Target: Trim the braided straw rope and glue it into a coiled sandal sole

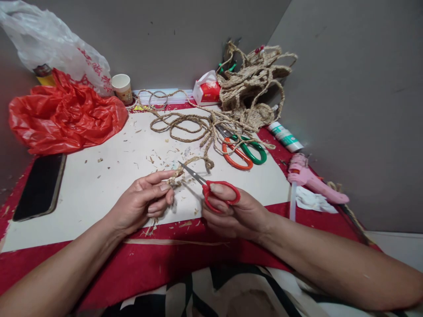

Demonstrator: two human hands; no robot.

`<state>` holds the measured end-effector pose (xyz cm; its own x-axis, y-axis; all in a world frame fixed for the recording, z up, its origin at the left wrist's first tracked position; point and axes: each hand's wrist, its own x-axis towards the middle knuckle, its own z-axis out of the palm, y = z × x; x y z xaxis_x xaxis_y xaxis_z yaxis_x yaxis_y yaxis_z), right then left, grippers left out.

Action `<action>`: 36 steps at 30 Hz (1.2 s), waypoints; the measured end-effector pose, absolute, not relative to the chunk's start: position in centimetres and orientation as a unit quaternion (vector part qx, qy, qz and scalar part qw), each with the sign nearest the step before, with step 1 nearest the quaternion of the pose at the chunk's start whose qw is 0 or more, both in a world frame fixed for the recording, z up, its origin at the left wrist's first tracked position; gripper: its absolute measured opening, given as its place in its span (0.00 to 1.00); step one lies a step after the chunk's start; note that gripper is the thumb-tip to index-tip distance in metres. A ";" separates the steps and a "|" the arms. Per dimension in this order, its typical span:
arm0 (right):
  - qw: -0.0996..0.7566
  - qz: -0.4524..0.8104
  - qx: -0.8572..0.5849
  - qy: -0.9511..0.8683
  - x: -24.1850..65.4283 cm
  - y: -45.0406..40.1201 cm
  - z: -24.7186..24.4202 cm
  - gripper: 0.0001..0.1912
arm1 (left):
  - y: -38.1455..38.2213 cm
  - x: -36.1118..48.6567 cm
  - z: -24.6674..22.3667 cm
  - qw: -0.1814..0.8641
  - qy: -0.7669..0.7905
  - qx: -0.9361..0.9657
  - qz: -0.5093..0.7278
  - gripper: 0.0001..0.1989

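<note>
Braided cord (185,140) spans the white sheet (99,193), left hand (142,200) fingers pinching its frayed end above the sheet's front part, right hand (231,215) fingers curled through red scissors (194,175) beside it; braiding looks mostly done, stray fibres (177,182) untrimmed.

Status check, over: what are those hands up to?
Left hand pinching braided cord. Right hand gripping red-handled scissors, blades at cord. Coils beyond.
</note>
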<state>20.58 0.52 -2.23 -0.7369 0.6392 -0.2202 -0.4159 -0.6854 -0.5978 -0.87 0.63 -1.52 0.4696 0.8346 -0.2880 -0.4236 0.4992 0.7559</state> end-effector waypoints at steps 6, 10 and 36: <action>0.316 0.838 -0.279 -0.346 20.3 0.0 -2.5 0.23 | 0.9 -1.0 -1.3 0.783 0.342 0.303 0.422 0.13; 0.279 0.821 -0.317 -0.383 20.2 -0.1 -2.9 0.24 | 1.0 -1.1 -1.1 0.770 0.348 0.298 0.443 0.10; 0.202 0.870 -0.289 -0.345 20.1 0.0 -2.7 0.26 | 0.5 -0.5 -1.9 0.693 0.436 0.407 0.405 0.12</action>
